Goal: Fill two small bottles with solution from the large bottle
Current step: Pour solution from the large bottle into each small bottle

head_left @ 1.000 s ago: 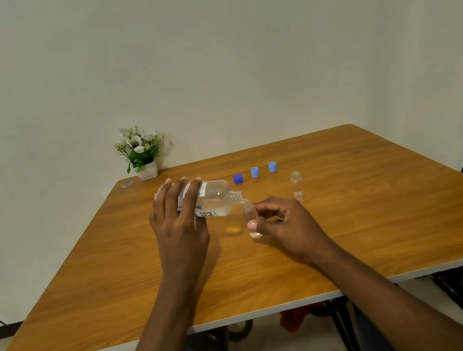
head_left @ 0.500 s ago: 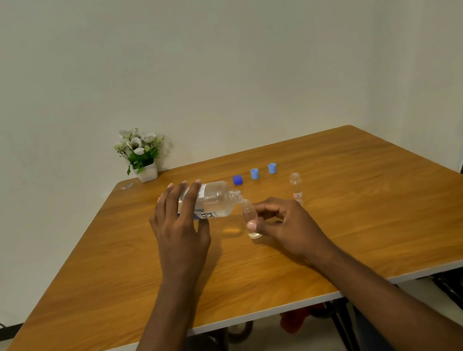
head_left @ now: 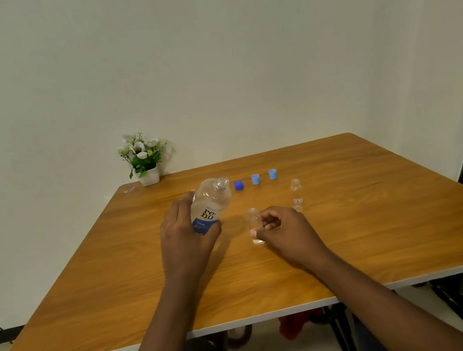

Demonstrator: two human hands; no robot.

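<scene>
My left hand grips the large clear bottle with a blue and white label. The bottle is uncapped and nearly upright, leaning a little to the right, with its mouth near the caps. A small clear bottle stands open on the wooden table, and my right hand holds it between thumb and fingers. A little liquid shows at its bottom. The second small bottle stands open and alone further right.
Three blue caps lie in a row behind the bottles: a dark one and two lighter ones. A small potted plant stands at the table's far left corner by the wall.
My left hand has tipped the large bottle back from lying sideways over the small bottle's mouth to nearly upright, moving its neck up and away. My right hand stays on the small bottle.
</scene>
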